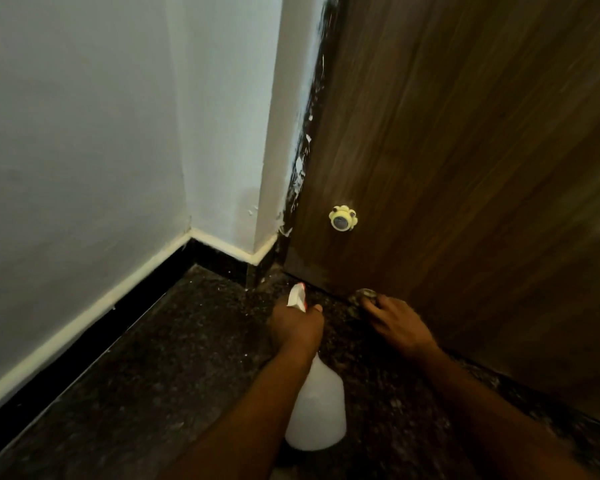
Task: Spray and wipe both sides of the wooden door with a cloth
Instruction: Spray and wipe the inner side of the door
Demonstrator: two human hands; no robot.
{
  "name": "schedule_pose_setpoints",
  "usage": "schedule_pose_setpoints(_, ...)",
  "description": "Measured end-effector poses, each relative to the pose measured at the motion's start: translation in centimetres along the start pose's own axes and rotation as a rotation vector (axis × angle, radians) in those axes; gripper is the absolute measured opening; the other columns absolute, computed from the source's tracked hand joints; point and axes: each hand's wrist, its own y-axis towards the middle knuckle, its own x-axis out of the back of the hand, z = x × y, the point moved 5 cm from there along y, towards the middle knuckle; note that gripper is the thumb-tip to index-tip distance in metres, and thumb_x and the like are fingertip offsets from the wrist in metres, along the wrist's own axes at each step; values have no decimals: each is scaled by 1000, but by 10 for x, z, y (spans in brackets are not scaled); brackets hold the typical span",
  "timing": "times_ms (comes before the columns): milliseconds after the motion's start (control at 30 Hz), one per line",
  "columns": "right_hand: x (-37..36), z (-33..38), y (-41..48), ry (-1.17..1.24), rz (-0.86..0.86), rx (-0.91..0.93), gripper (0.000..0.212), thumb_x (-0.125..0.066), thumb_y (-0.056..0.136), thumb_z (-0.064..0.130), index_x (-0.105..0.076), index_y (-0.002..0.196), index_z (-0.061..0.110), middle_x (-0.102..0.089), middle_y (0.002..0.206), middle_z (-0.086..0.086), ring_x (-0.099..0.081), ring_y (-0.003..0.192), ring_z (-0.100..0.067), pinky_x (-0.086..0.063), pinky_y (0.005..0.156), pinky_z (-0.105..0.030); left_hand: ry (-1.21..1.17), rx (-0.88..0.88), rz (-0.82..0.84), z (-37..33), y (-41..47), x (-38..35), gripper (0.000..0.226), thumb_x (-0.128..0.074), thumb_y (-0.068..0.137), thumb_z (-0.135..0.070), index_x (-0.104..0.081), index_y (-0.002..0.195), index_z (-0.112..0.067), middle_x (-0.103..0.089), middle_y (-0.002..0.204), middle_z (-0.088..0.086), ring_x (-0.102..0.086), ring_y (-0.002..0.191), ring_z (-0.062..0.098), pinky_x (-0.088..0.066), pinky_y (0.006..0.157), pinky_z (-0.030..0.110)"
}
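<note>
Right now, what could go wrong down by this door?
The spray bottle in the left hand points its nozzle toward the corner, so mist may land on the white wall instead of the door. The cloth in the right hand sits low by the speckled floor; it might pick up grit and smear or scratch the wood.

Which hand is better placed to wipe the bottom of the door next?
Probably the right hand: it grips the cloth at the bottom edge of the wooden door, while the left hand holds the spray bottle.
</note>
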Motion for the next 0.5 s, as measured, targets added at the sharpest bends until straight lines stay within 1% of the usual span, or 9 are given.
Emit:
schedule_pose_setpoints(33, -5, -12, -18, -50, 6, -15, 43, -42, 80, 29, -56, 117, 14, -65, 90, -7, -64, 70, -26, -52, 55, -29, -4, 2, 5, 1, -1, -3, 51, -65, 85, -11, -51, 133, -21, -59, 127, 9, -58, 113, 28, -48, 98, 38)
schedule_pose_setpoints(100, -10, -24, -44, -215, -61, 2, 45, -39, 80, 25, -70, 107, 7, -63, 106, -12, -54, 82, -32, -54, 56, -37, 18, 11, -15, 3, -2, -6, 51, -66, 83, -15, -52, 132, -24, -61, 122, 10, -61, 107, 30, -53, 91, 43)
schedule_pose_setpoints(200, -5, -9, -26, -281, -165, 74, 46, -37, 77, 18, -78, 92, 6, -50, 120, -11, -43, 90, -32, -55, 54, -40, 42, -5, -39, 7, 0, -3, 52, -67, 84, -15, -51, 132, -24, -59, 125, 7, -59, 110, 26, -49, 92, 31)
schedule_pose_setpoints(233, 0, 3, -6, -293, -211, 99, 47, -37, 77, 18, -79, 93, 8, -51, 122, -10, -43, 91, -31, -55, 55, -39, 43, -7, -49, 8, 2, -1, 51, -67, 84, -15, -52, 132, -23, -58, 126, 6, -57, 112, 24, -47, 90, 27)
schedule_pose_setpoints(300, 11, 34, 44, -302, -201, 140, 44, -40, 78, 20, -79, 98, 15, -62, 122, -6, -43, 96, -28, -52, 58, -34, 57, 11, -78, 10, 10, 6, 51, -67, 83, -15, -52, 131, -20, -58, 128, 6, -56, 116, 24, -44, 88, 27)
schedule_pose_setpoints(367, 24, 70, 94, -318, -148, 186, 32, -59, 77, 25, -78, 103, 23, -67, 123, 1, -45, 103, -25, -49, 62, -30, 82, -28, -91, 10, 20, 12, 52, -67, 83, -14, -52, 132, -20, -56, 131, 2, -53, 121, 22, -40, 93, 25)
schedule_pose_setpoints(400, 32, 88, 114, -316, -117, 207, 33, -67, 75, 28, -77, 107, 26, -66, 127, 3, -48, 109, -24, -49, 66, -29, 102, -58, -104, 8, 24, 16, 52, -68, 82, -14, -53, 132, -20, -55, 132, 1, -52, 122, 21, -39, 98, 27)
schedule_pose_setpoints(433, 36, 102, 133, -314, -89, 212, 36, -69, 78, 29, -74, 114, 27, -61, 134, 4, -50, 114, -23, -49, 72, -29, 116, -80, -123, 8, 30, 19, 53, -69, 81, -14, -53, 131, -21, -56, 133, 0, -52, 122, 20, -40, 103, 29)
schedule_pose_setpoints(500, 41, 121, 159, -339, -74, 160, 39, -50, 89, 24, -70, 122, 27, -56, 141, 6, -49, 118, -23, -45, 81, -30, 98, -102, -147, 9, 38, 25, 53, -69, 79, -14, -55, 129, -23, -58, 131, 1, -54, 121, 19, -41, 106, 36)
